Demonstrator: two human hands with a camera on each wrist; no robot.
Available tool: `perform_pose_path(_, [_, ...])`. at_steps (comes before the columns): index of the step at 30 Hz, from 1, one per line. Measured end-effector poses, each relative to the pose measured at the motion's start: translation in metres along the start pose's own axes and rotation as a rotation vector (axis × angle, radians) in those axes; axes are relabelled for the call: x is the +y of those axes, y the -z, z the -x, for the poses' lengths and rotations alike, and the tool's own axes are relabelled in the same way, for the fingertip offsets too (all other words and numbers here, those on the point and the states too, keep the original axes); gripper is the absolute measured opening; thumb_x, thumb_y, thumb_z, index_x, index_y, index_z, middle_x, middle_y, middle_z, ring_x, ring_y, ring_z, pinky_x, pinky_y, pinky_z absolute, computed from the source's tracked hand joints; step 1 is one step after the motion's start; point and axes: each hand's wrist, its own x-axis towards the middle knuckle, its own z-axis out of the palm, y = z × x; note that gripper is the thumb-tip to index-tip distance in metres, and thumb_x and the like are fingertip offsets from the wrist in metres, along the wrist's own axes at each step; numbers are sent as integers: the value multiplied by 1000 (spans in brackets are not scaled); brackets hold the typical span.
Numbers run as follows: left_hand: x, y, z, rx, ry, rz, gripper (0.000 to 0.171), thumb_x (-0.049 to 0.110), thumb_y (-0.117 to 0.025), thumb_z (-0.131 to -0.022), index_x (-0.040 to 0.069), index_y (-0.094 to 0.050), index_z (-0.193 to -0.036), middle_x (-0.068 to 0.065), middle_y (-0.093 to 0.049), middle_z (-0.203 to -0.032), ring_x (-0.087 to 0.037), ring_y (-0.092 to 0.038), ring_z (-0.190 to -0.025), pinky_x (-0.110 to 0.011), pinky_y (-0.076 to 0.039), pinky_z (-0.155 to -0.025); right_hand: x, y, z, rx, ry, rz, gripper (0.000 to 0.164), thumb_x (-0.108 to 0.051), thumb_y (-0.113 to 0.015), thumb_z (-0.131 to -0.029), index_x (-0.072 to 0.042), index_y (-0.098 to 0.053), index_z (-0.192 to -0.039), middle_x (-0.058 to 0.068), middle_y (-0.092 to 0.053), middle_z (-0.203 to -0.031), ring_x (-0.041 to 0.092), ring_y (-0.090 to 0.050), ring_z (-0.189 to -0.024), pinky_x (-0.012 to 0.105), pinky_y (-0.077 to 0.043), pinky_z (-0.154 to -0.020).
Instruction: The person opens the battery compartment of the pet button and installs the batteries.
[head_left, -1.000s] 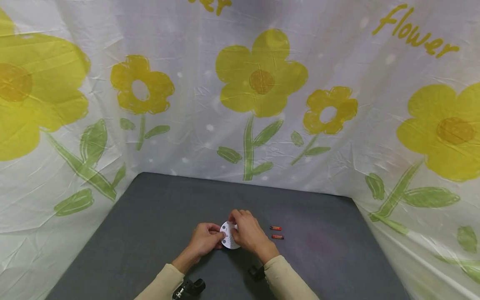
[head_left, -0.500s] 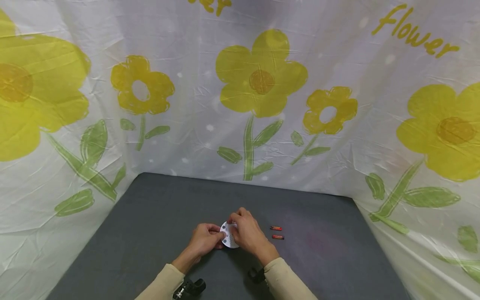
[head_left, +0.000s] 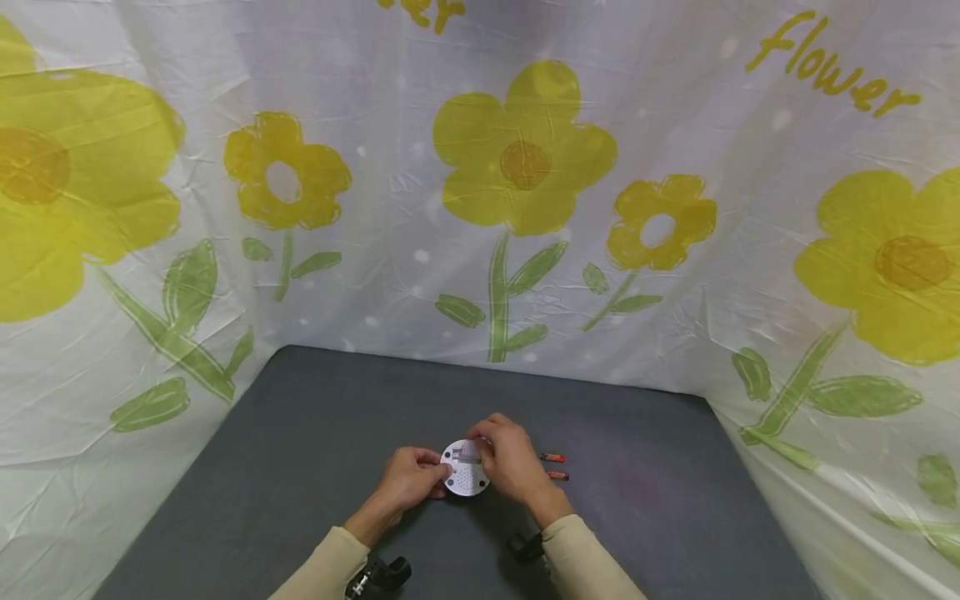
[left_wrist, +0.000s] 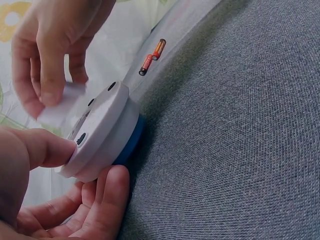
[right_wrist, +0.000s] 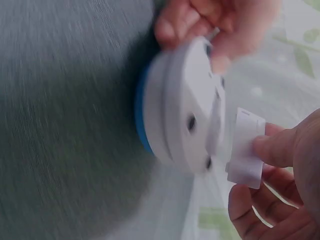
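Note:
A round white device [head_left: 468, 481] with a blue underside stands in front of me, its face of small holes and dark feet upward. An open battery compartment [head_left: 467, 455] shows in that face in the head view. My left hand [head_left: 407, 483] grips the device's left edge, thumb on the face and fingers against the side. Just over its right side, my right hand [head_left: 513, 458] pinches a small white battery cover [right_wrist: 246, 150] between thumb and fingers, lifted off the device. Two red-and-black batteries [head_left: 553, 457] lie to the right, partly overlapped by the right hand.
A dark grey cloth covers the table [head_left: 337, 400]. White curtains [head_left: 390, 275] printed with yellow flowers enclose it at the back and both sides. Black wrist camera mounts [head_left: 378, 577] sit below both forearms.
My right hand has come away to the right with the battery cover, and the compartment on the device now shows. My left hand keeps its grip in the same place.

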Motion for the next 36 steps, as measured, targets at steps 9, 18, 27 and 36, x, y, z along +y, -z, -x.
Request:
perform_pose_path(9, [2, 0, 1, 4, 24, 9, 26, 3, -76, -94, -13, -71, -114, -10, -79, -87, -15, -73, -65, -32, -67, -63, 28, 34, 8, 88, -20, 44, 19, 7, -72, -95, -9, -82, -98, 2, -71, -94, 18, -68, -81, 35, -59, -71])
perform_pose_path(18, [0, 0, -1, 3, 26, 21, 27, 3, -77, -93, -13, -71, -114, -11, -79, -88, -16, -73, -67, -32, -67, -64, 63, 72, 30, 66, -168, 77, 16, 3, -72, -99, -9, -82, -99, 5, -73, -97, 19, -68, -82, 38, -60, -72])
perform_pose_path(27, [1, 0, 1, 6, 40, 26, 29, 3, -77, -93, -13, -71, -116, -11, -80, -89, -15, -73, -68, -33, -67, -64, 100, 102, 64, -25, -319, 130, 19, 4, -68, -100, -10, -81, -100, 5, -72, -96, 17, -62, -81, 39, -55, -69])
perform_pose_path(36, [1, 1, 1, 4, 43, 27, 30, 4, -78, -94, -13, -71, -117, -11, -80, -90, -16, -73, -68, -32, -67, -64, 120, 108, 86, -53, -395, 139, 20, 6, -66, -95, -10, -77, -91, 2, -72, -85, 15, -57, -74, 36, -50, -65])
